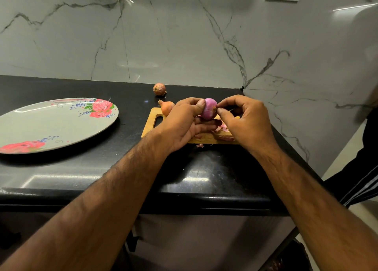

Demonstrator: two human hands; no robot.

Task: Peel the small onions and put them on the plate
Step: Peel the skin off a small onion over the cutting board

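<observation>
At the left, our flowered plate (51,123) lies on the black counter (122,164). Right of it a round onion (159,89) sits near the wall, and a long onion (166,107) rests at the far corner of the board (150,123), both in their skins. Above the board our left hand (182,125) grips the purple onion (209,109), while our right hand (245,123) pinches its root end. Peels (223,130) lie on the board beneath.
</observation>
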